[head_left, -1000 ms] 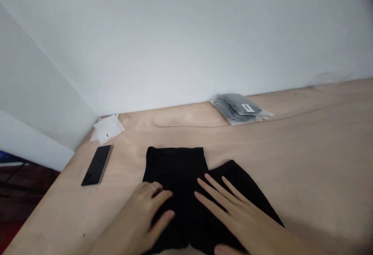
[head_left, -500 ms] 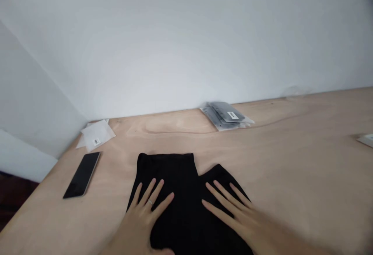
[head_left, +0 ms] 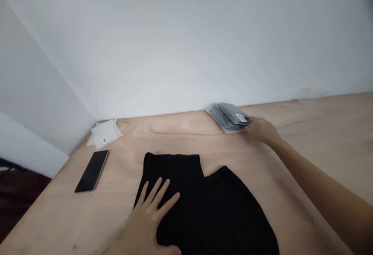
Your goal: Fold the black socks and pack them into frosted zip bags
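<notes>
My left hand [head_left: 150, 212] lies flat on a folded black garment [head_left: 218, 212], fingers spread, gripping nothing. My right hand [head_left: 262, 130] is stretched out to the far edge of the table. Its fingertips are at the right edge of a stack of grey packets in clear plastic bags [head_left: 229, 118], each with a white label. The fingers are blurred, so I cannot tell whether they grip the stack. The lower part of the garment runs out of view.
The garment lies on a light plywood table [head_left: 303, 146] that meets a white wall along its far edge. A black smartphone [head_left: 91, 171] lies face up to the left, and a white labelled packet [head_left: 105, 133] sits in the far left corner. Dark floor shows beyond the left edge.
My right hand has left the black garment and moved forward to the grey stack. My left hand stays on the garment, and the view has shifted slightly.
</notes>
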Motion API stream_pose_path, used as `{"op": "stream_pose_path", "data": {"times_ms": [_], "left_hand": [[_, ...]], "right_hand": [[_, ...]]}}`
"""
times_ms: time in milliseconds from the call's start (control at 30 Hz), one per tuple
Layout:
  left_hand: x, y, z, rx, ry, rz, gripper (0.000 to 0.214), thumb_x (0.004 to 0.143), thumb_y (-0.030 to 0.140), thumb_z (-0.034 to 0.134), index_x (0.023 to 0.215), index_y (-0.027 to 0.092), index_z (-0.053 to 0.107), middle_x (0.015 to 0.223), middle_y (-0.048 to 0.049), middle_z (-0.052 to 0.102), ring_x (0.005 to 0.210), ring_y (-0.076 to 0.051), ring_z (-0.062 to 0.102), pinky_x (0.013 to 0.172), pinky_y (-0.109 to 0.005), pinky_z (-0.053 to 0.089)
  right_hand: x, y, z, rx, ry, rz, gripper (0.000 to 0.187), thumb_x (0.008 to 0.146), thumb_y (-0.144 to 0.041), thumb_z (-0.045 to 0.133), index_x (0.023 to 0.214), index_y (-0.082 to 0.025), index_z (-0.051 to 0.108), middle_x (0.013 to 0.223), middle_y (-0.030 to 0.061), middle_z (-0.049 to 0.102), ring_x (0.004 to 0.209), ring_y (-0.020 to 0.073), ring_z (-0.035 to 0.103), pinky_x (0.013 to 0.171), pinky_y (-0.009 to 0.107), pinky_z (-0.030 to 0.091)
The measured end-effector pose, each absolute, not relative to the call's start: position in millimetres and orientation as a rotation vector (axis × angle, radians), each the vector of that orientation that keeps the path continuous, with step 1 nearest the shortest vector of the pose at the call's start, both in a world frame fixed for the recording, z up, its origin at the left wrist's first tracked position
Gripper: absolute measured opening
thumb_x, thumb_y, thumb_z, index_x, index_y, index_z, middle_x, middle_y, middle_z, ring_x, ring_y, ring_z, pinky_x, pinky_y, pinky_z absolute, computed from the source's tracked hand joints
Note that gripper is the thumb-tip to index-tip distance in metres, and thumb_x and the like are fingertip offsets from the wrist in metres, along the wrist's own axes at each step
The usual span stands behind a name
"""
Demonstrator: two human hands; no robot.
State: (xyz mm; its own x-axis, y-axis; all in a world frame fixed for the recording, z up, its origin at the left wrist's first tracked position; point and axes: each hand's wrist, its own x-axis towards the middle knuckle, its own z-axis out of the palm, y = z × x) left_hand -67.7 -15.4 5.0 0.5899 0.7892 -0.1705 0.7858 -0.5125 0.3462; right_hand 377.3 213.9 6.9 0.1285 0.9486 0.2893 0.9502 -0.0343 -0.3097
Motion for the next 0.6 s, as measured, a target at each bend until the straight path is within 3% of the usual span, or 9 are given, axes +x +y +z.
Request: {"op": "stream_pose_path", "data": {"times_ms": [167, 333, 600], "left_hand": [[-67.8, -14.9, 7.2, 2.414, 1.249, 0.016, 0.115, 0.072, 0.068, 0.08, 0.163, 0.039, 0.017, 0.172, -0.009, 0.004, 0.154, -0.049, 0.009, 0.117, -0.078, 0.009], [-67.7, -14.5, 8.5, 2.406, 1.243, 0.008, 0.116, 0.072, 0.064, 0.082, 0.164, 0.039, 0.016, 0.172, -0.0092, 0.003, 0.154, -0.049, 0.008, 0.117, -0.078, 0.01], [-65.0, -12.7, 15.9, 2.365, 1.254, -0.085, 0.114, 0.074, 0.058, 0.083, 0.163, 0.041, 0.013, 0.172, -0.0075, 0.001, 0.155, -0.047, 0.006, 0.117, -0.078, 0.007]], "right_hand": [[393.8, 211.4, -0.6, -2.056, -1.712, -0.043, 0.029, 0.099, -0.038, 0.064, 0.122, -0.02, 0.064, 0.119, 0.0071, 0.067, 0.099, 0.0208, 0.068, 0.085, 0.04, 0.057], [393.2, 204.7, 14.3, -1.942, -1.579, -0.224, 0.016, 0.092, -0.03, 0.065, 0.102, -0.018, 0.07, 0.096, 0.0121, 0.074, 0.088, 0.0253, 0.067, 0.078, 0.035, 0.047], [377.0, 195.2, 51.4, -1.744, -1.387, -0.429, 0.027, 0.089, -0.036, 0.058, 0.092, -0.014, 0.073, 0.084, 0.0149, 0.074, 0.076, 0.0238, 0.063, 0.072, 0.032, 0.042]]}}
